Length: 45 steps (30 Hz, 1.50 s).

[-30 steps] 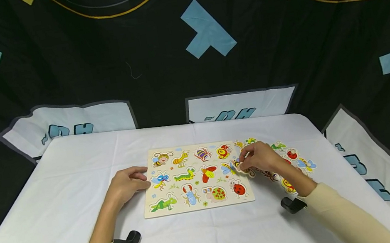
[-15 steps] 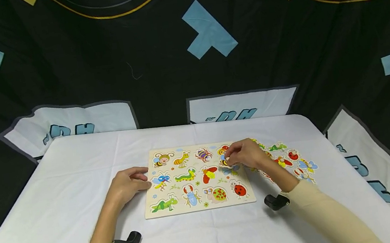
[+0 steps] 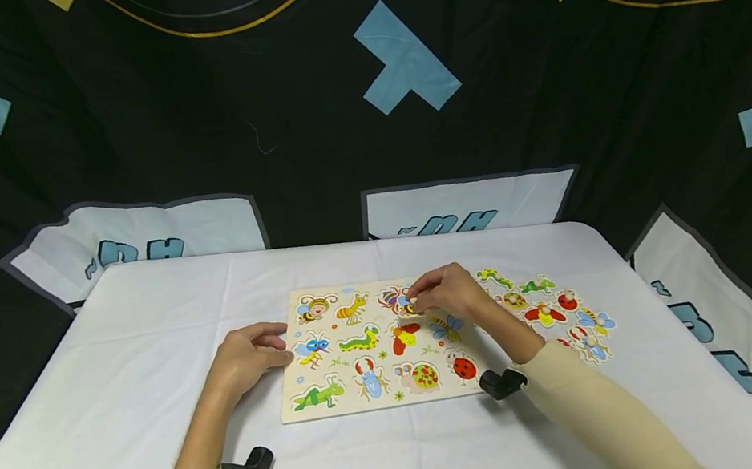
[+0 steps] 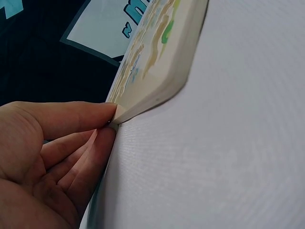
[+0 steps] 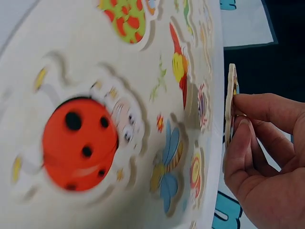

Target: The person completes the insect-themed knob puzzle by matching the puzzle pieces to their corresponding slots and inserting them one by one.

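A wooden insect puzzle board point(image 3: 373, 405) lies on the white table, printed with bugs in shallow recesses. My left hand point(image 3: 245, 359) stays at its left edge; in the left wrist view the thumb point(image 4: 78, 116) and fingers pinch the board near a corner. Over the upper row, my right hand point(image 3: 453, 292) pinches a bee puzzle piece point(image 3: 406, 308), which overlaps the purple spider picture in the head view. Seen edge-on in the right wrist view, the thin wooden piece point(image 5: 230, 102) stands above the board between thumb and fingers.
Right of the board lie several loose insect pieces, among them a green caterpillar point(image 3: 495, 277), a red-winged bug point(image 3: 544, 315) and a blue-winged one point(image 3: 595, 321). A black cloth point(image 3: 302, 132) with blue and yellow patches hangs behind the table point(image 3: 162, 315).
My right hand has carried the bee piece leftward from the board's right edge, past the upper right picture, to the spider picture. My left hand has stayed at the board's left edge.
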Available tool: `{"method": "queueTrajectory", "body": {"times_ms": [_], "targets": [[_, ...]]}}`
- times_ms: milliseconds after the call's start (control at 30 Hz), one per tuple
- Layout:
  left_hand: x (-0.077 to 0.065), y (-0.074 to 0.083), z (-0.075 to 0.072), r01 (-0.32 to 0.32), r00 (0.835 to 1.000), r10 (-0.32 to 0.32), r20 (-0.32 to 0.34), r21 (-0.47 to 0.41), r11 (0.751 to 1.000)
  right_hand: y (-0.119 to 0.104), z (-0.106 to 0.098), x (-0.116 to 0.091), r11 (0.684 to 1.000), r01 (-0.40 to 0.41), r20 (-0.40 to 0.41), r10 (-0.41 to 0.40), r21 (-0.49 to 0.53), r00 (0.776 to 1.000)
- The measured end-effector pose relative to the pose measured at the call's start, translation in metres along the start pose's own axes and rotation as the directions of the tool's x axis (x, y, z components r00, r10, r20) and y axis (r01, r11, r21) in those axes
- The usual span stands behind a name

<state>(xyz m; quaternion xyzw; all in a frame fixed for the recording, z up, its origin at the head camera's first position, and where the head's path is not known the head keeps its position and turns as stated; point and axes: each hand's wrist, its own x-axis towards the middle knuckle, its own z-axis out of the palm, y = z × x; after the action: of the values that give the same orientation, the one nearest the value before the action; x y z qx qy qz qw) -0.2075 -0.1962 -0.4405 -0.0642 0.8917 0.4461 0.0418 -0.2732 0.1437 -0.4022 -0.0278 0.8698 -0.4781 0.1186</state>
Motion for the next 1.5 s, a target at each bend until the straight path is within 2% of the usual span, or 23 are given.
{"method": "queueTrajectory", "body": {"times_ms": [167, 500, 867, 1000, 1500], "targets": [[0.0, 0.0, -0.001, -0.01, 1.0, 0.01, 0.003, -0.006, 1.0, -0.007, 0.011, 0.009, 1.0, -0.008, -0.013, 0.008, -0.008, 1.0], [-0.001, 0.001, -0.002, -0.001, 1.0, 0.001, 0.019, -0.024, 1.0, -0.016, 0.03, 0.021, 1.0, 0.031, 0.004, -0.031, -0.003, 1.0], [-0.002, 0.002, 0.001, 0.008, 1.0, -0.008, -0.002, -0.019, 1.0, -0.03, 0.051, 0.029, 1.0, 0.022, 0.001, -0.022, -0.012, 1.0], [-0.002, 0.003, 0.001, 0.008, 1.0, -0.008, -0.008, -0.012, 1.0, -0.035, 0.062, 0.034, 1.0, 0.017, 0.006, -0.017, 0.021, 1.0], [-0.002, 0.001, -0.003, 0.003, 1.0, -0.002, 0.028, -0.047, 0.999, -0.06, 0.099, 0.046, 1.0, 0.019, 0.007, -0.019, 0.006, 1.0]]}}
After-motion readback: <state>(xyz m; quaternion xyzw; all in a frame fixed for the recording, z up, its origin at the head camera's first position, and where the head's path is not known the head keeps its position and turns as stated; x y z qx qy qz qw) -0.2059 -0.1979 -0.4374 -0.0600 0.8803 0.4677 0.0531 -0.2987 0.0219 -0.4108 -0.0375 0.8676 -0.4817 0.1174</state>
